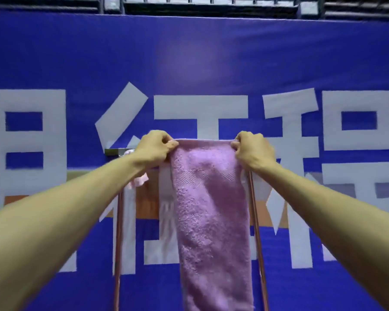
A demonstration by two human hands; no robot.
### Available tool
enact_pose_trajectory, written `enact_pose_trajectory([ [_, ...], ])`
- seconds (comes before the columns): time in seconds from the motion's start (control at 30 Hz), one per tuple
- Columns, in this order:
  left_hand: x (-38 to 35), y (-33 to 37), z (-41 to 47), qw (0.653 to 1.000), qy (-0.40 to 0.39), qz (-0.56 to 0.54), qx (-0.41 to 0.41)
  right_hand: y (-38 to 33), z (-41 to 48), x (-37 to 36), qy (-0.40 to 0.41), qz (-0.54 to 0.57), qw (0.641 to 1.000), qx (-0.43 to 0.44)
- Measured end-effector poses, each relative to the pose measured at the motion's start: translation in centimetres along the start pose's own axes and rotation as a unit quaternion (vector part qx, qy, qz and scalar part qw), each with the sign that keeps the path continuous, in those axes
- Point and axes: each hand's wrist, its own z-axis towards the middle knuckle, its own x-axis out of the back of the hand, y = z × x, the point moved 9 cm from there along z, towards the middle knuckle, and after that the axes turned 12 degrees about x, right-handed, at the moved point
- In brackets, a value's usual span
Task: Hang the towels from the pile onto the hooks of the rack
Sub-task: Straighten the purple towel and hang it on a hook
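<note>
Towel pink, fluffy (herringbone band), hanging.

The person's left forearm and right forearm are uncovered along all their visible length, looking broad near the camera and narrow at the wrists. The left hand and right hand are bare too, with knuckles and fingers plainly outlined. Finer detail is blurred.
</note>
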Motion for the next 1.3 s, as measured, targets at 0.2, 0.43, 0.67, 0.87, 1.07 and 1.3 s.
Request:
enact_pose_trajectory([
  [0.2,-1.4,-0.1,-2.0,0.975,-0.086,-0.188,0.086,1.3,-0.6,1.6,0.035,0.142,0.987,-0.066],
  [0.43,-5.0,-3.3,-4.5,0.906,-0.148,-0.329,0.222,4.9,-4.3,-5.9,-0.001,0.452,0.846,-0.284],
  [0.67,-7.6,-5.5,-6.1,0.862,-0.11,-0.392,0.303,-0.3,-6.7,-8.1,-0.086,0.523,0.821,-0.21],
  [0.87,-8.8,-4.9,-7.5,0.869,-0.107,-0.383,0.294,-2.9,-7.5,-8.4,-0.124,0.506,0.841,-0.147],
  [1.07,-9.3,-4.6,-8.0,0.894,-0.11,-0.334,0.276,-3.3,-7.7,-8.6,-0.135,0.496,0.851,-0.11],
  [1.3,-9.6,-3.0,-9.1,0.88,-0.162,-0.342,0.286,-3.4,-8.2,-9.3,-0.154,0.54,0.82,-0.111],
])
